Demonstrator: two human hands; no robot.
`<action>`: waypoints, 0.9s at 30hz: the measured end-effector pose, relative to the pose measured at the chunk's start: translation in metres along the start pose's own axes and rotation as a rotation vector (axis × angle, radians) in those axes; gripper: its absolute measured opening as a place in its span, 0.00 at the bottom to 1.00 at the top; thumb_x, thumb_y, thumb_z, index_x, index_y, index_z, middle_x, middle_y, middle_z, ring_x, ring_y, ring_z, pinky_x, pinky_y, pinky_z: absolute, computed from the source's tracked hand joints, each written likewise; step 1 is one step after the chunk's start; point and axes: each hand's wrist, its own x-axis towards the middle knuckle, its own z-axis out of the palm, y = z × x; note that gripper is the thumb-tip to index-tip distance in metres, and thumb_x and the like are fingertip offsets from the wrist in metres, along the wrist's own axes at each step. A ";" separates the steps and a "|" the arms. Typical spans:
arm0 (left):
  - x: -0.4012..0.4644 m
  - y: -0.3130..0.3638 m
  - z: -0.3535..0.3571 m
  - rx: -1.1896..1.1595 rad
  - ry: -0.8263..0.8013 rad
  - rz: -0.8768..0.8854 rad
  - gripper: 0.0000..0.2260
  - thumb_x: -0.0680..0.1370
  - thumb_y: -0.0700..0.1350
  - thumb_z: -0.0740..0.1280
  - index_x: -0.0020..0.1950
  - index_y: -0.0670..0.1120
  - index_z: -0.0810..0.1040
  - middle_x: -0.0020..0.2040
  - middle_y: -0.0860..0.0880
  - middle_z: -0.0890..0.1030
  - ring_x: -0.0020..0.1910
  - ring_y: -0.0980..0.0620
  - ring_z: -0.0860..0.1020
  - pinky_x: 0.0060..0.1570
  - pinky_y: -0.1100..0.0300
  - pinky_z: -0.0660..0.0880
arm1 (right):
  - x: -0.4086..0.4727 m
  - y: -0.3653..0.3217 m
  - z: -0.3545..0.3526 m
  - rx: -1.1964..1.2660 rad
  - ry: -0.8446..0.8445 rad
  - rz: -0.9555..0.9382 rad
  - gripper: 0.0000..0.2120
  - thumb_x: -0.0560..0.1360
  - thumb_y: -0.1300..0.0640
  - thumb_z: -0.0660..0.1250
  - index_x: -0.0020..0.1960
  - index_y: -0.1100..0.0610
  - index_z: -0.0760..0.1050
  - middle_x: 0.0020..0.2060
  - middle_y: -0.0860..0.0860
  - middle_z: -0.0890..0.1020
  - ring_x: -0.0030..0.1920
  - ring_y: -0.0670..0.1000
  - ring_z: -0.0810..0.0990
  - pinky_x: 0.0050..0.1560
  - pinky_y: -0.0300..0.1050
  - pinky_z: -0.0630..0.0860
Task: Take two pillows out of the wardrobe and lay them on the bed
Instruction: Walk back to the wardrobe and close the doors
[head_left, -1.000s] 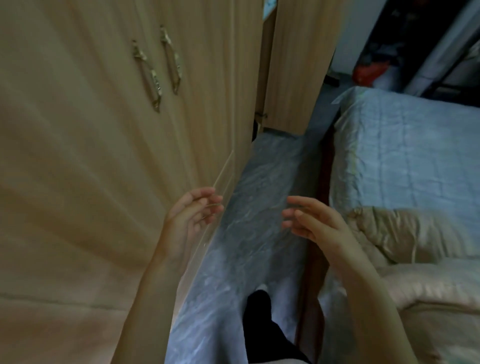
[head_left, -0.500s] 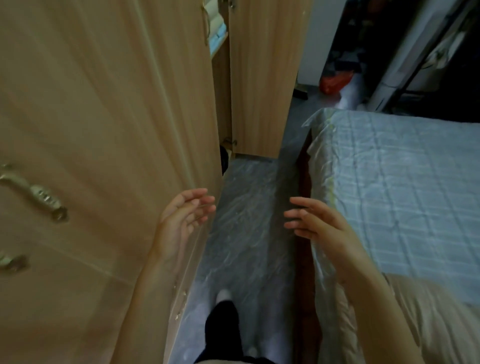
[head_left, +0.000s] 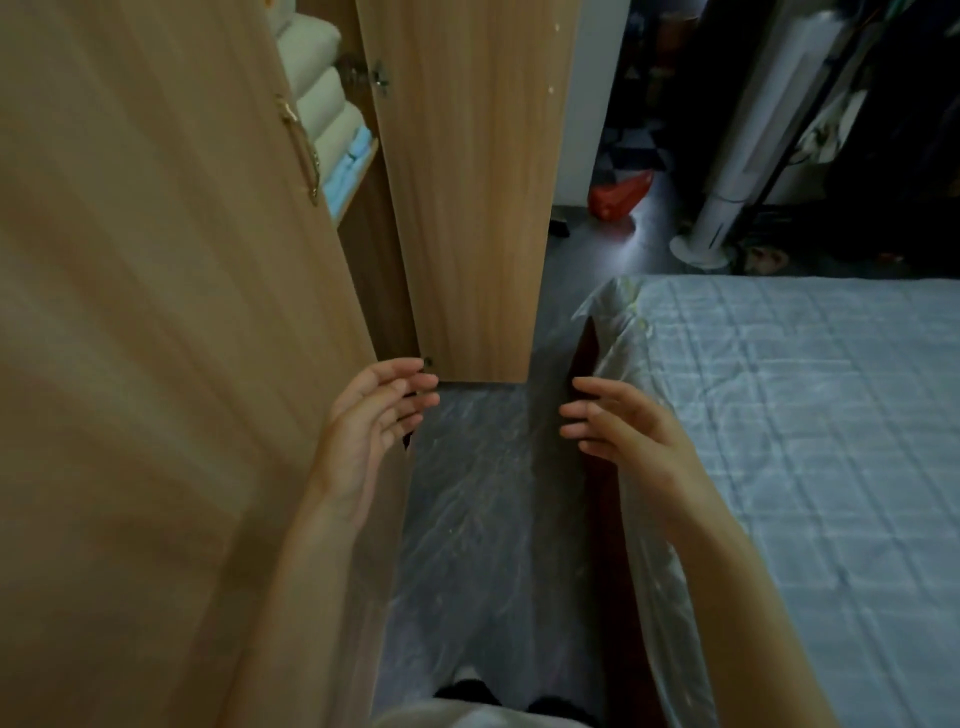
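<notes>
Up in the wardrobe (head_left: 156, 312), pillows (head_left: 317, 83) (stacked) well beyond both empty, spread hands (head_left: 498, 421).

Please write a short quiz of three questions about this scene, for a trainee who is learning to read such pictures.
1. True or false: the left hand holds a pillow.
2. Which side of the person is the bed on?
A. left
B. right
C. behind
3. Fill in: the folded bedding is stacked inside the ____, seen past the open door.

Key:
1. False. Both the left hand and the right hand are open and hold nothing.
2. B.
3. Wardrobe.
</notes>
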 end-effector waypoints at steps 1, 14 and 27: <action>0.018 0.002 0.003 0.005 -0.007 -0.006 0.10 0.78 0.39 0.57 0.49 0.48 0.78 0.43 0.50 0.83 0.44 0.54 0.81 0.48 0.60 0.73 | 0.016 -0.003 0.000 0.001 0.006 0.006 0.10 0.75 0.65 0.61 0.52 0.55 0.74 0.42 0.53 0.81 0.40 0.49 0.78 0.42 0.36 0.73; 0.227 -0.016 0.070 0.024 0.065 -0.048 0.10 0.77 0.39 0.58 0.49 0.48 0.79 0.43 0.51 0.84 0.47 0.53 0.82 0.50 0.59 0.74 | 0.253 -0.021 -0.052 -0.064 -0.015 0.043 0.10 0.76 0.64 0.61 0.51 0.52 0.75 0.42 0.51 0.81 0.43 0.51 0.78 0.40 0.32 0.75; 0.392 -0.003 0.181 0.133 0.214 0.136 0.10 0.77 0.37 0.60 0.47 0.50 0.77 0.37 0.57 0.84 0.41 0.60 0.81 0.44 0.68 0.74 | 0.447 -0.080 -0.112 -0.200 -0.166 0.022 0.12 0.76 0.65 0.60 0.59 0.60 0.73 0.46 0.55 0.80 0.41 0.49 0.79 0.47 0.40 0.73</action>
